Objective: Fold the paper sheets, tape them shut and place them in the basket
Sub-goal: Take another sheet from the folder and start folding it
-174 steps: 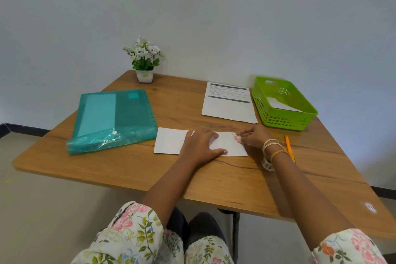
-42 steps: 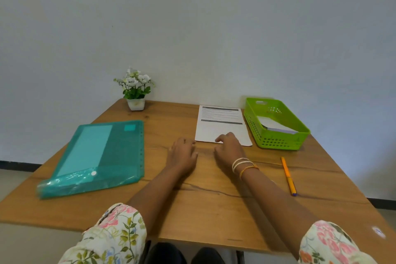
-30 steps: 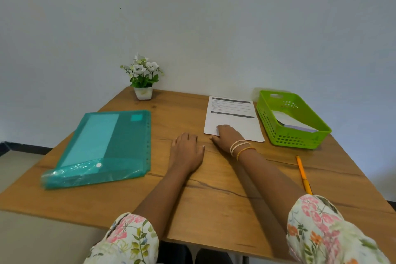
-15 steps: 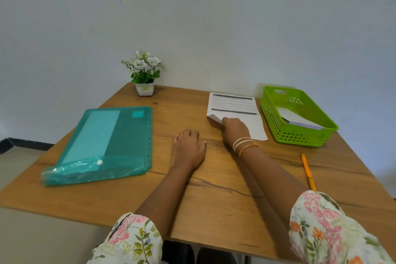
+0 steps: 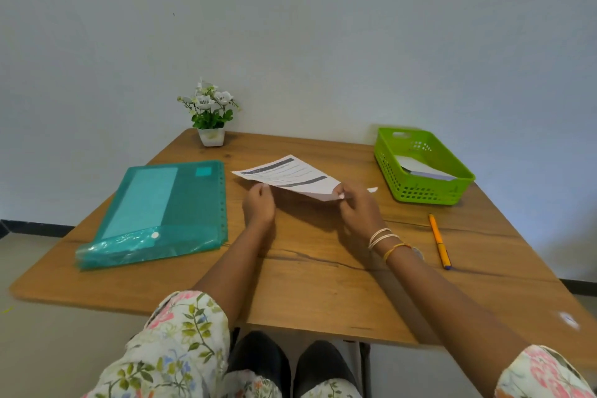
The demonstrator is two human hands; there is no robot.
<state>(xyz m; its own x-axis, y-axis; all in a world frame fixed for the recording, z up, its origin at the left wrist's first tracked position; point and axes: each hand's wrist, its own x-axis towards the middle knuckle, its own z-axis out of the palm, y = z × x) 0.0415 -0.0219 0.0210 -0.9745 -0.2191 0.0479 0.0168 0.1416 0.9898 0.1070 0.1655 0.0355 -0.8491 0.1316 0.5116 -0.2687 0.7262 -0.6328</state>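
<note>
Above the middle of the wooden table [image 5: 290,281], a white printed paper sheet with grey bands of text [image 5: 287,176] is held up off the surface, tilted, by both hands. At its near left edge the left hand [image 5: 258,208] pinches it with curled fingers; at its near right corner the right hand [image 5: 357,208] pinches it between thumb and fingertips, bangles showing on that wrist. Well to the right, near the far right corner, stands a lime-green perforated plastic basket [image 5: 429,194] with a folded white paper [image 5: 420,168] lying inside. A translucent teal plastic document folder [image 5: 161,213] lies on the left side. Near the wall sits a small white pot of white flowers [image 5: 210,116]. An orange pen [image 5: 438,241] lies to the right of the right wrist.
</note>
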